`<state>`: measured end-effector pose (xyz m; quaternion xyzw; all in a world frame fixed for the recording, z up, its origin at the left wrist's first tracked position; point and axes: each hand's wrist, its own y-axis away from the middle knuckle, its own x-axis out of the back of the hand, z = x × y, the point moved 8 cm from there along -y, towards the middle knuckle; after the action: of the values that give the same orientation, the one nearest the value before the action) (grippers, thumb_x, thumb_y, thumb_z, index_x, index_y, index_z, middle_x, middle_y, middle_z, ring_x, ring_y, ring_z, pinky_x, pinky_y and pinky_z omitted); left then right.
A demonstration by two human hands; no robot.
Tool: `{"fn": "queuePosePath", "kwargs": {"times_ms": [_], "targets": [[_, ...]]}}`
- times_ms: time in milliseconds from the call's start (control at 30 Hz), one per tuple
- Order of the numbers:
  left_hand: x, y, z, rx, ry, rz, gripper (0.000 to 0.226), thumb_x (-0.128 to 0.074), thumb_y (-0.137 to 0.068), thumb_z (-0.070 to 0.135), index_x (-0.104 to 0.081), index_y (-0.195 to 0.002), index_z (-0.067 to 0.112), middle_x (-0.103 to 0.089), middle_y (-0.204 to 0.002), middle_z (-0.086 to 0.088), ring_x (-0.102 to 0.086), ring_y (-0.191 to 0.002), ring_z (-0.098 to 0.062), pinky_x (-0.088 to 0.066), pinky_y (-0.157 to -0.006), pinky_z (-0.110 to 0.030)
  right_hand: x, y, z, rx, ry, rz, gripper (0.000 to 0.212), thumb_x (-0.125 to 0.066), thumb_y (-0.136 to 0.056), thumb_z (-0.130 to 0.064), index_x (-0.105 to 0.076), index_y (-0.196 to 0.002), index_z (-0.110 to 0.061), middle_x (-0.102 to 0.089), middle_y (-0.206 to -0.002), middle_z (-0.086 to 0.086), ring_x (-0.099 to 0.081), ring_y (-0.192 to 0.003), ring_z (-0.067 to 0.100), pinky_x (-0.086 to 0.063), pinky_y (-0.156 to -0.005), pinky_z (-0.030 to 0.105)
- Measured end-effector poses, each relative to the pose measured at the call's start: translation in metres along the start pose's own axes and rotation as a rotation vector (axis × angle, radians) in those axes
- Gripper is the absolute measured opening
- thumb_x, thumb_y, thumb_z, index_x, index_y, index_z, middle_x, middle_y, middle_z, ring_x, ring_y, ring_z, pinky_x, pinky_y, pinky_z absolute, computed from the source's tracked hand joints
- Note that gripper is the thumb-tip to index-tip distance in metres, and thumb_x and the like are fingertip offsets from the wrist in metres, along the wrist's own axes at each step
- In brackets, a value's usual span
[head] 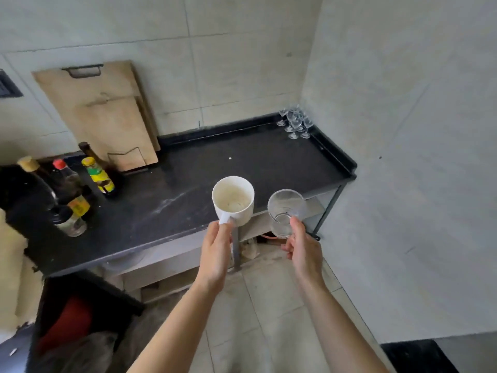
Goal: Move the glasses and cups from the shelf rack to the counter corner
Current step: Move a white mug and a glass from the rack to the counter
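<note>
Left hand (215,249): the white mug (233,200) is being gripped by its handle, fingers curled round it. The mug's body is being held just beyond the fingertips, mouth up.
Right hand (304,246): the clear glass (285,211) is being pinched low on its wall between thumb and fingers.
Mug and glass: being held side by side, apart, over the front edge of the dark counter (188,184).
Bottles (99,176): being seen clustered at the counter's left.
Cutting boards (102,114): being leaned on the wall behind the bottles.
Far corner: small stemmed glasses (295,122) are being seen grouped there, well apart from both hands.
</note>
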<state>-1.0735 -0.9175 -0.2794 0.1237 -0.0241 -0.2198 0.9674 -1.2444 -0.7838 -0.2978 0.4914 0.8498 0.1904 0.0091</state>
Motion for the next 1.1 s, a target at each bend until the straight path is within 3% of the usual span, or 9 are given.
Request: {"fn": "queuePosePath", "kwargs": {"times_ms": [100, 267, 433, 500, 667, 867, 967, 1100], "targets": [[-0.032, -0.04, 0.017, 0.0, -0.029, -0.037, 0.031, -0.046, -0.083, 0.046, -0.048, -0.087, 0.015, -0.043, -0.091, -0.003, -0.049, -0.09, -0.019, -0.042, -0.078, -0.03, 0.008, -0.036, -0.015, -0.016, 0.003, 0.035, 0.059, -0.046, -0.073, -0.077, -0.053, -0.061, -0.019, -0.066, -0.07, -0.001, -0.064, -0.075, 0.02, -0.048, -0.071, 0.039], [-0.089, -0.119, 0.018, 0.058, -0.028, -0.078, 0.025, -0.049, -0.08, 0.041, -0.047, -0.079, 0.017, -0.045, -0.09, -0.001, -0.051, -0.088, -0.018, -0.044, -0.079, -0.028, 0.014, -0.128, -0.028, -0.017, 0.022, 0.076, 0.05, -0.041, -0.081, -0.062, -0.049, -0.06, -0.018, -0.068, -0.074, 0.01, -0.064, -0.074, 0.023, -0.055, -0.072, 0.045], [-0.142, -0.209, 0.011, 0.133, -0.042, -0.002, 0.021, -0.048, -0.09, 0.031, -0.045, -0.076, 0.015, -0.041, -0.083, 0.0, -0.052, -0.085, -0.017, -0.048, -0.088, -0.03, -0.001, -0.248, -0.033, -0.093, 0.053, -0.026, 0.038, -0.039, -0.079, -0.056, -0.048, -0.056, -0.027, -0.065, -0.068, -0.001, -0.061, -0.056, 0.011, -0.049, -0.052, 0.027], [-0.165, -0.245, 0.015, 0.151, -0.048, 0.029, 0.021, -0.044, -0.095, 0.023, -0.041, -0.077, 0.012, -0.039, -0.083, -0.001, -0.049, -0.083, -0.018, -0.048, -0.085, -0.028, -0.007, -0.297, -0.039, -0.128, 0.079, -0.065, 0.041, -0.038, -0.08, -0.055, -0.052, -0.063, -0.021, -0.068, -0.073, 0.0, -0.067, -0.066, 0.013, -0.054, -0.056, 0.027], [-0.207, -0.323, 0.03, 0.197, -0.06, 0.096, 0.023, -0.04, -0.097, 0.016, -0.038, -0.074, 0.011, -0.041, -0.082, -0.002, -0.041, -0.077, -0.016, -0.049, -0.09, -0.031, -0.024, -0.401, -0.071, -0.119, 0.235, -0.102, 0.052, -0.035, -0.094, -0.055, -0.064, -0.074, -0.016, -0.071, -0.073, 0.0, -0.07, -0.072, 0.017, -0.061, -0.078, 0.044], [-0.22, -0.386, 0.041, 0.203, -0.066, 0.097, 0.017, -0.043, -0.092, 0.025, -0.042, -0.08, 0.014, -0.041, -0.088, -0.003, -0.04, -0.079, -0.015, -0.048, -0.088, -0.026, -0.057, -0.476, -0.109, -0.131, 0.294, -0.164, 0.052, -0.037, -0.093, -0.052, -0.067, -0.071, -0.016, -0.07, -0.061, -0.004, -0.072, -0.064, 0.015, -0.062, -0.067, 0.037], [-0.215, -0.425, 0.042, 0.205, -0.086, 0.062, 0.013, -0.044, -0.094, 0.026, -0.047, -0.085, 0.017, -0.043, -0.088, 0.0, -0.041, -0.08, -0.014, -0.047, -0.086, -0.027, -0.081, -0.505, -0.124, -0.098, 0.35, -0.183, 0.055, -0.034, -0.097, -0.048, -0.067, -0.07, -0.014, -0.072, -0.068, -0.002, -0.073, -0.06, 0.012, -0.059, -0.061, 0.033], [-0.203, -0.478, 0.037, 0.21, -0.136, 0.005, 0.011, -0.041, -0.099, 0.025, -0.048, -0.091, 0.022, -0.047, -0.09, 0.004, -0.045, -0.082, -0.012, -0.043, -0.077, -0.023, -0.118, -0.537, -0.136, -0.052, 0.385, -0.215, 0.059, -0.031, -0.1, -0.047, -0.063, -0.063, -0.014, -0.073, -0.072, -0.002, -0.072, -0.054, 0.009, -0.051, -0.069, 0.036]]}}
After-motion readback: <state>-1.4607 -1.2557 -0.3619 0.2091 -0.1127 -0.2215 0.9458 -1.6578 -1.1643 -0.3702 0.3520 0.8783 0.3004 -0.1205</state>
